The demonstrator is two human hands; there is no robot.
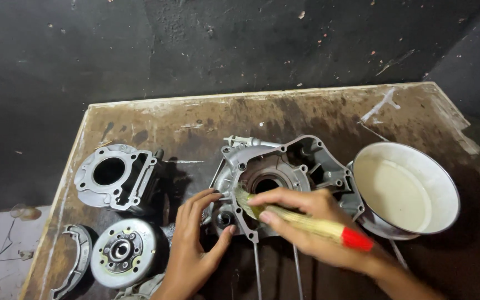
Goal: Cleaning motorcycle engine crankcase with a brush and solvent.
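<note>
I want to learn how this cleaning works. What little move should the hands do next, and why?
Probably sweep the brush a bit further round the hole in the engine case. The right hand already has the bristles on its rim, the left hand steadies the case, and the bowl of pale liquid sits close by.

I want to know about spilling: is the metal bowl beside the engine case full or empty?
Partly full: the bowl holds pale cloudy liquid, level below its rim.
</note>
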